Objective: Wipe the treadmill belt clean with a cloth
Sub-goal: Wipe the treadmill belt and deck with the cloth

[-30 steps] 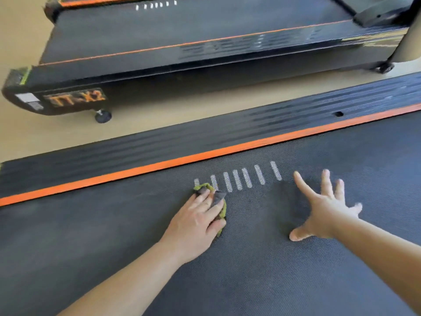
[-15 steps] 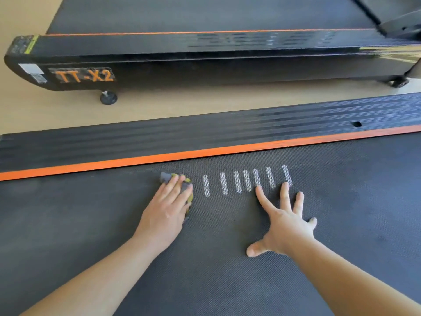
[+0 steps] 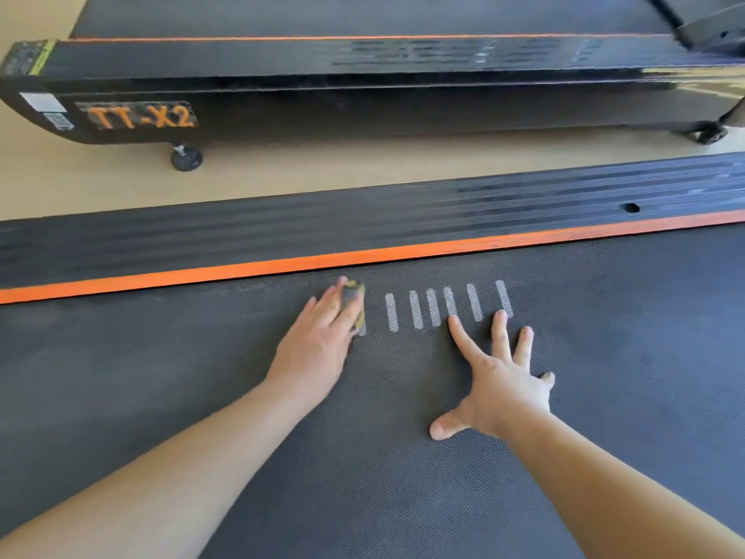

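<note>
Flat left hand pressing cloth, right hand splayed on belt

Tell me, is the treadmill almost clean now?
Not yet. Nearest us, the textured black belt looks evenly dark. The left hand presses a small grey-and-yellow cloth beside the white dash marks; the right hand rests flat. Pale smudges below the orange edge strip need wiping.

Black and orange all round.
Dark grey dimpled treadmill belt with white dashes, orange stripe along the ribbed black side rail, grey and yellow-green cloth.
</note>
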